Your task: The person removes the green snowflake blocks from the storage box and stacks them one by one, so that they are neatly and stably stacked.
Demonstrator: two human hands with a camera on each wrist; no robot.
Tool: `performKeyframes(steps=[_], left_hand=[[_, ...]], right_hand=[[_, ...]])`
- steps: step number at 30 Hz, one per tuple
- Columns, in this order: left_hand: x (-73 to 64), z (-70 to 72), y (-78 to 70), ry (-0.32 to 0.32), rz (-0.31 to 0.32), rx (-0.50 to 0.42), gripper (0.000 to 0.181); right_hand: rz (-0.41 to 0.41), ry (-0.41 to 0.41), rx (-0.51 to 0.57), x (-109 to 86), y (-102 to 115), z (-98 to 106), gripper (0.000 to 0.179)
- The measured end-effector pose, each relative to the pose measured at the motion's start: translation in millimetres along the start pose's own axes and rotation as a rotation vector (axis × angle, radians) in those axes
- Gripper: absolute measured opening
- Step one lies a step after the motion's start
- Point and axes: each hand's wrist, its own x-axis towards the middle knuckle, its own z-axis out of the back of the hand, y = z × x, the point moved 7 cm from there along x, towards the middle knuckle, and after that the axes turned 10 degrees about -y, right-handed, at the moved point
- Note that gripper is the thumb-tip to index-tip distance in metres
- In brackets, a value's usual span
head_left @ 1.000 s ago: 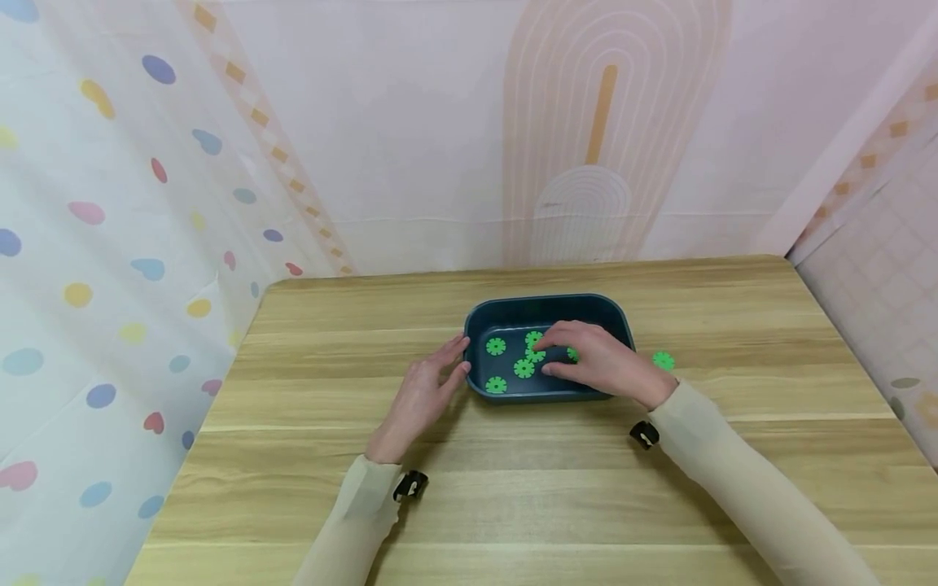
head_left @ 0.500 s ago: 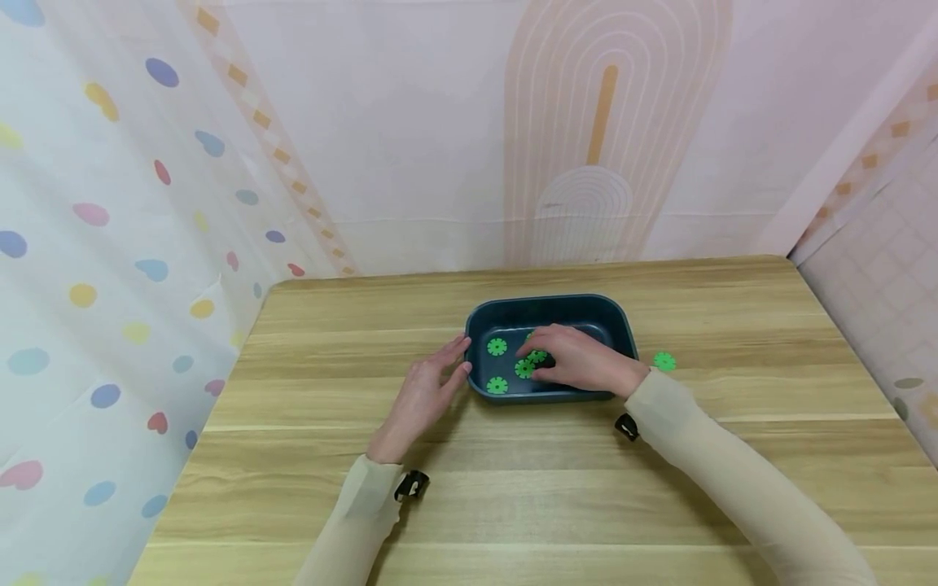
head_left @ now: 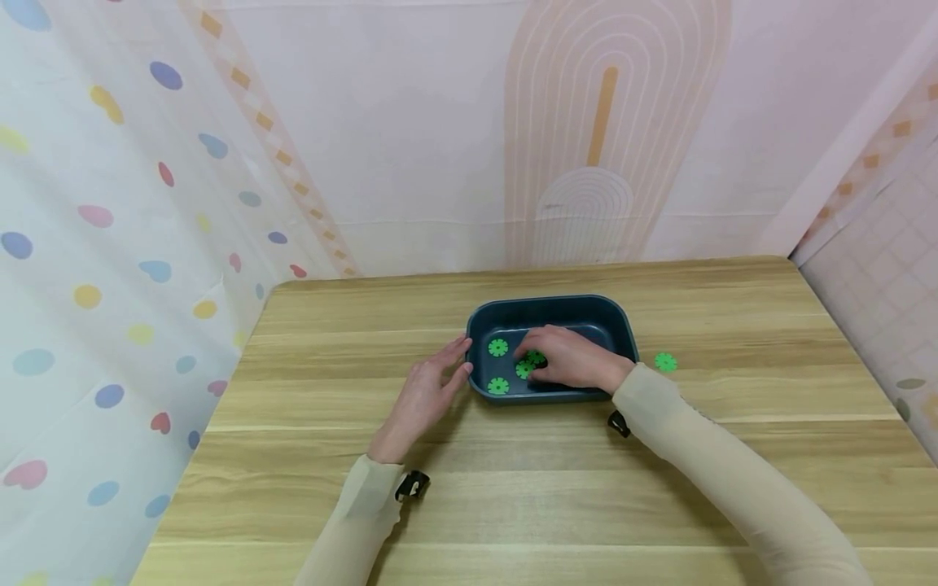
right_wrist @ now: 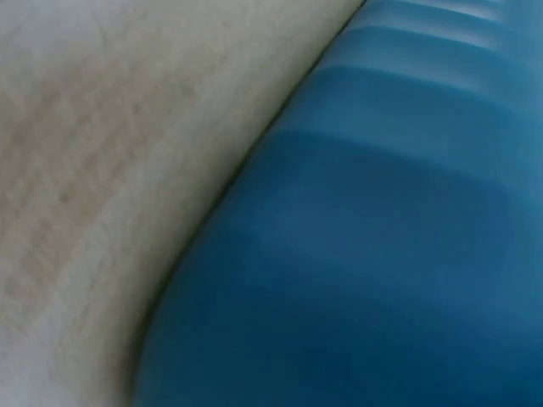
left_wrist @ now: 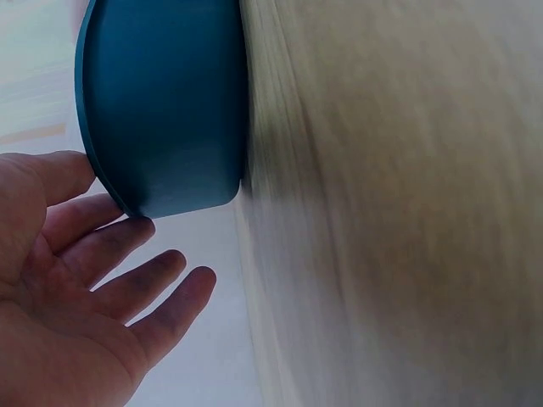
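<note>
A dark blue rectangular tub (head_left: 479, 391) stands on the wooden table, with several green notched plastic discs (head_left: 498, 347) lying in it. My left hand (head_left: 425, 395) touches the tub's left end, thumb and fingers spread. In the left wrist view its fingertips (left_wrist: 140, 227) meet the rim of the tub wall (left_wrist: 170, 110). My right hand (head_left: 575, 358) reaches into the tub over the discs, fingers bent downward. A gap shows between thumb and index finger, where a disc (head_left: 525, 369) is visible. The palm hides part of the tub floor. The right wrist view has only the tub's outer wall (right_wrist: 356, 254) and tabletop.
One more green disc (head_left: 665, 362) lies on the wooden tabletop (head_left: 315, 374) just right of the tub. Behind the table hangs a patterned pale cloth (head_left: 410, 163); a spotted cloth (head_left: 139, 325) lines the left side.
My right hand has moved left inside the tub, over the clustered discs, and its thumb and index finger have come a little closer together. The left hand stays at the rim.
</note>
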Motion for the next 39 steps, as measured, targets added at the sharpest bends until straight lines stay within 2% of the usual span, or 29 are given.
performKeyframes(steps=[20,30,39], left_hand=[[-0.2,0.4,0.2,-0.005,-0.001,-0.008,0.045],[-0.1,0.8,-1.2,-0.012,-0.007,-0.014,0.045],[-0.3,0.8,-0.9,-0.022,-0.017,-0.014,0.045]], right_hand=[[0.015,-0.002,-0.061,3.3,-5.0,-9.3,0.033],[-0.018,0.015,-0.079,1.9,-3.6,-10.6,0.03],[-0.056,-0.012,-0.028,0.0,-4.0,-5.7,0.03]])
